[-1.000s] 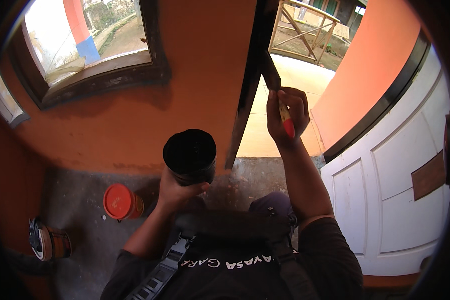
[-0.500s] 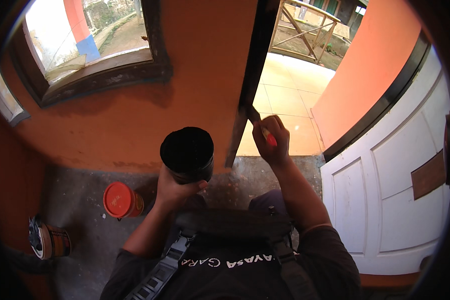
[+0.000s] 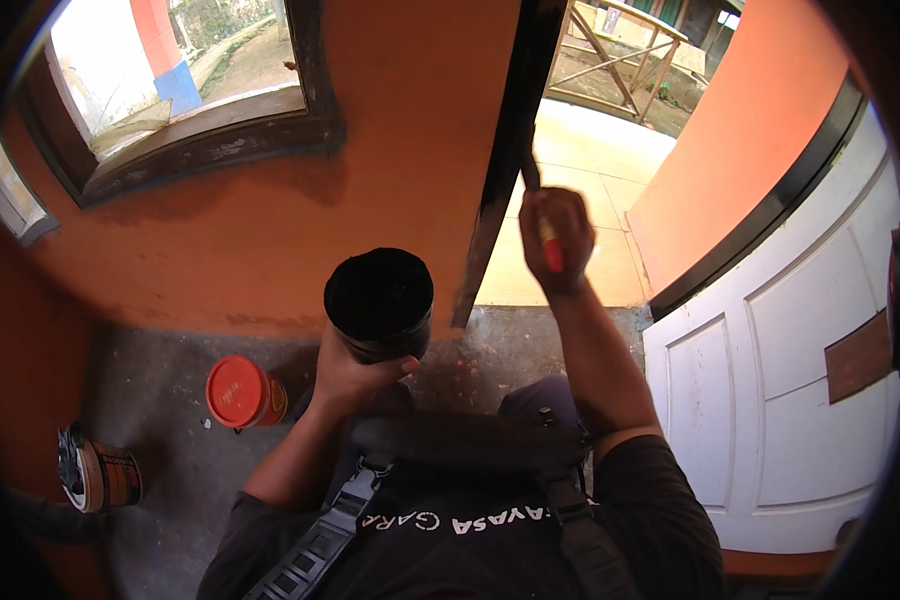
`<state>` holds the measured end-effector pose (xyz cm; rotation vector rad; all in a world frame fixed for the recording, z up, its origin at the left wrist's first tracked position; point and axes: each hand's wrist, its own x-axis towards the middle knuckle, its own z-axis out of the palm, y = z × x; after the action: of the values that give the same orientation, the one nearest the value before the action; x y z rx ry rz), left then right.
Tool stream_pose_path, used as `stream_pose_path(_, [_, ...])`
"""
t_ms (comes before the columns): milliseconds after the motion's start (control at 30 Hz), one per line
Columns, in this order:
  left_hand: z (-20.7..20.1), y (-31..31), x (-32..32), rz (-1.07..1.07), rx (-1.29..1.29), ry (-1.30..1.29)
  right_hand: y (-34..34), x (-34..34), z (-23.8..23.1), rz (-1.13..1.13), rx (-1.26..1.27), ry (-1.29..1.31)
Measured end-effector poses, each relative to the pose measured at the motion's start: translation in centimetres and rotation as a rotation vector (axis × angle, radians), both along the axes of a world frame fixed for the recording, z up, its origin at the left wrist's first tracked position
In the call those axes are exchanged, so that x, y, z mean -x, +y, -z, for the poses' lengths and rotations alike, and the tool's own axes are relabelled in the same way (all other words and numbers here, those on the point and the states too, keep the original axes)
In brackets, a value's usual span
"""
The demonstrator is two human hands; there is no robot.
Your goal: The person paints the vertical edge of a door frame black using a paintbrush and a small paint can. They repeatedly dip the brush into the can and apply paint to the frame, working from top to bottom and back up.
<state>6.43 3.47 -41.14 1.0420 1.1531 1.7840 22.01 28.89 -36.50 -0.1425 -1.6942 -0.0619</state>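
Note:
My left hand (image 3: 355, 380) is wrapped round a dark can (image 3: 378, 305) of black paint, held upright in front of me; its inside looks wholly black. In my right hand (image 3: 560, 235) is a paintbrush (image 3: 551, 250) with a red-tipped, pale handle, gripped in closed fingers. The dark bristle end points up and away, against or very near the edge of the door frame (image 3: 515, 120). Most of that frame's post is black, while its lower end looks browner and duller.
A red-lidded bucket (image 3: 238, 392) stands on the grey floor at left, with another tub (image 3: 105, 478) farther left. An orange wall (image 3: 410, 150) holds a brown window frame (image 3: 220, 148). A white panelled door (image 3: 760, 370) stands at right. Beyond the doorway lie pale tiles (image 3: 570, 190).
My right hand has moved up and slightly right with the paintbrush, whose tip now sits higher along the door frame. My left hand and the can have hardly moved.

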Motion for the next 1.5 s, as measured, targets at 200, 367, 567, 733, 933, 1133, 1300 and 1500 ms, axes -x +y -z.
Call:
stream_pose_path(200, [0.1, -0.1, 0.2, -0.003, 0.014, -0.008, -1.8, -1.9, 8.5, -0.014, 0.385, -0.299])
stream_pose_path(367, [-0.1, 0.1, 0.0, -0.018, -0.002, -0.04, -2.4, -2.4, 5.9, -0.058, 0.279, -0.238])
stream_pose_path(567, [-0.1, 0.2, 0.0, 0.009, 0.019, 0.022, 0.3, 0.0, -3.9, -0.043, 0.077, -0.045])
stream_pose_path(733, [-0.1, 0.0, -0.1, -0.01, -0.011, -0.011, -0.5, 0.0, -2.2, 0.032, -0.022, 0.098])
stream_pose_path(933, [0.1, -0.4, 0.5, 0.015, 0.0, 0.014, -1.5, -1.1, 7.0, -0.039, 0.323, -0.207])
stream_pose_path(1133, [0.1, -0.6, 0.3, -0.022, -0.034, -0.055, -2.9, -2.7, 5.7, -0.039, 0.389, -0.253])
stream_pose_path(1300, [-0.3, 0.2, 0.4, 0.007, -0.047, 0.008, 0.6, -0.9, -2.2, -0.061, 0.248, -0.16])
stream_pose_path(1500, [0.0, 0.1, 0.2, -0.008, -0.031, 0.029, 2.9, 0.9, -14.6, -0.013, -0.188, 0.083])
